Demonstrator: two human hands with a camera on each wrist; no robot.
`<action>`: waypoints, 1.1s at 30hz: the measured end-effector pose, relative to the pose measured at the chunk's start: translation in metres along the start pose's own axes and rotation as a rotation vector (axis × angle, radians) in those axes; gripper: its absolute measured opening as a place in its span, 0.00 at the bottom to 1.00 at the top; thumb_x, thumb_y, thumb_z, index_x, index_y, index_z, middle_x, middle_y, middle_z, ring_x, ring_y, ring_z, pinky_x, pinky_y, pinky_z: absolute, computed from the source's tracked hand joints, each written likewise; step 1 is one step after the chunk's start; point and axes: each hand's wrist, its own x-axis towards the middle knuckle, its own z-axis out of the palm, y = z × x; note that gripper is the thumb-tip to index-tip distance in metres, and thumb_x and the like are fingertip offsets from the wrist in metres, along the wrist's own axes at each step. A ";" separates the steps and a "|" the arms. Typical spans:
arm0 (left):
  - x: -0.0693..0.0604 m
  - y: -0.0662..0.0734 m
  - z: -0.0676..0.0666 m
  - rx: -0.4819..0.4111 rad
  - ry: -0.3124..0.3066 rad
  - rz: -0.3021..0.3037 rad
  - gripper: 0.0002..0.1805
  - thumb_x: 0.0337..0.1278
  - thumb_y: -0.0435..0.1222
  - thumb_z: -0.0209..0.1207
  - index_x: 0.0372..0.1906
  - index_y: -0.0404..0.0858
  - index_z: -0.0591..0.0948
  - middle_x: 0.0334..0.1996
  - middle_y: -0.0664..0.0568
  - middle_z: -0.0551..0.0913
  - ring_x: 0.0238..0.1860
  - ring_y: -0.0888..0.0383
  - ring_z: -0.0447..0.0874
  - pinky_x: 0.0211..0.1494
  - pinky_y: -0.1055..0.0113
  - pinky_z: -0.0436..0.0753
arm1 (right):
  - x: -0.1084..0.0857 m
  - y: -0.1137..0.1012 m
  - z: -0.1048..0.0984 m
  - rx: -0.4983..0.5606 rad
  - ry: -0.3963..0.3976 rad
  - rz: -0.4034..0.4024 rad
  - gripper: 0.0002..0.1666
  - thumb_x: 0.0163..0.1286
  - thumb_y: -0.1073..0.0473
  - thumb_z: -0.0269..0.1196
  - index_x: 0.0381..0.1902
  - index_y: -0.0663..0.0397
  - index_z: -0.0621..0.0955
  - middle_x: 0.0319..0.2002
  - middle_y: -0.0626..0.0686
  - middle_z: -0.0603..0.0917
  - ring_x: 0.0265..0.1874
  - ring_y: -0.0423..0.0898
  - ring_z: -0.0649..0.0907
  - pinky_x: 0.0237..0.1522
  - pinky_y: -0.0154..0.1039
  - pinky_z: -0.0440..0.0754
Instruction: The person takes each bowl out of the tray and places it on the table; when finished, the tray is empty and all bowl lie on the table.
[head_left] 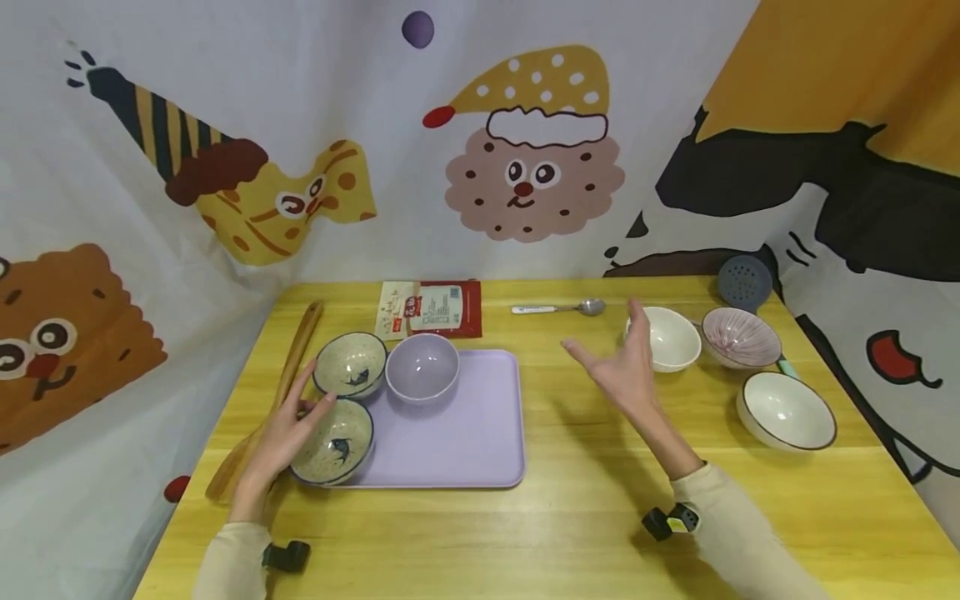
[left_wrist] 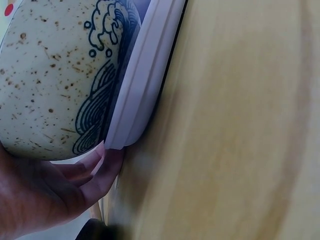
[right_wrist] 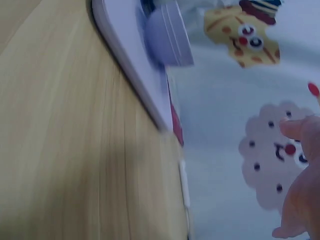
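A plain lilac rectangular tray (head_left: 483, 433) sits on a yellow wood-grained bench (head_left: 540, 542). At its ten o'clock, a round ceramic bowl (head_left: 343, 358), beige with brown speckles, shows a dark blue rim and a blue motif inside; its speckled twin (head_left: 315, 458) at nine repeats both, with dark blue wave lines outside. At twelve, a flat rectangular packet (head_left: 431, 308) pairs cream with red. At three, a round white bowl (head_left: 787, 408) wears a dark brown rim.
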 end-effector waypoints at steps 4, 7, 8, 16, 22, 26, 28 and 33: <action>0.001 -0.001 -0.001 -0.021 0.005 0.008 0.42 0.75 0.56 0.49 0.83 0.57 0.41 0.56 0.29 0.79 0.58 0.36 0.78 0.56 0.38 0.80 | 0.002 -0.015 0.024 0.026 -0.070 -0.026 0.73 0.56 0.43 0.78 0.82 0.59 0.44 0.80 0.65 0.50 0.78 0.65 0.55 0.77 0.63 0.55; 0.001 -0.001 -0.002 -0.020 0.011 0.013 0.42 0.76 0.56 0.49 0.83 0.56 0.42 0.56 0.28 0.79 0.58 0.36 0.78 0.55 0.38 0.80 | 0.001 -0.026 0.044 0.047 -0.128 -0.044 0.74 0.54 0.42 0.79 0.82 0.57 0.44 0.81 0.63 0.50 0.79 0.63 0.55 0.77 0.63 0.55; 0.001 -0.001 -0.003 -0.014 0.011 0.015 0.42 0.76 0.56 0.49 0.83 0.55 0.41 0.56 0.28 0.79 0.58 0.35 0.78 0.55 0.38 0.80 | -0.001 -0.028 0.051 0.054 -0.152 -0.047 0.75 0.53 0.41 0.79 0.82 0.56 0.44 0.81 0.62 0.50 0.79 0.63 0.55 0.77 0.63 0.55; -0.001 -0.002 -0.003 -0.008 0.008 0.016 0.42 0.76 0.55 0.49 0.83 0.56 0.41 0.56 0.27 0.79 0.58 0.34 0.78 0.57 0.36 0.79 | -0.014 -0.040 0.101 0.119 -0.353 -0.057 0.79 0.49 0.42 0.81 0.83 0.50 0.42 0.82 0.59 0.48 0.78 0.64 0.57 0.72 0.67 0.61; -0.002 -0.002 -0.002 -0.006 0.009 0.008 0.42 0.76 0.55 0.49 0.83 0.56 0.42 0.57 0.27 0.78 0.58 0.33 0.77 0.57 0.35 0.78 | -0.028 -0.042 0.137 0.093 -0.455 -0.092 0.80 0.45 0.41 0.83 0.82 0.53 0.45 0.81 0.62 0.50 0.78 0.63 0.59 0.71 0.67 0.64; -0.002 -0.001 -0.001 -0.004 0.005 0.005 0.43 0.76 0.56 0.49 0.83 0.55 0.41 0.57 0.27 0.78 0.59 0.34 0.77 0.58 0.35 0.78 | -0.035 -0.045 0.154 0.083 -0.501 -0.095 0.81 0.44 0.40 0.83 0.82 0.54 0.46 0.81 0.62 0.52 0.78 0.61 0.59 0.73 0.63 0.63; -0.001 0.000 -0.001 -0.001 0.001 0.003 0.43 0.76 0.56 0.49 0.83 0.55 0.41 0.57 0.27 0.78 0.59 0.34 0.77 0.57 0.36 0.78 | -0.038 -0.046 0.161 0.103 -0.516 -0.093 0.80 0.44 0.41 0.83 0.82 0.54 0.46 0.80 0.61 0.53 0.78 0.60 0.60 0.73 0.62 0.64; 0.000 0.001 0.001 -0.001 0.001 0.003 0.42 0.76 0.56 0.49 0.83 0.55 0.42 0.56 0.29 0.78 0.57 0.36 0.78 0.54 0.40 0.80 | -0.040 -0.049 0.173 0.137 -0.544 -0.102 0.80 0.45 0.42 0.84 0.82 0.57 0.45 0.80 0.61 0.55 0.77 0.59 0.62 0.74 0.59 0.65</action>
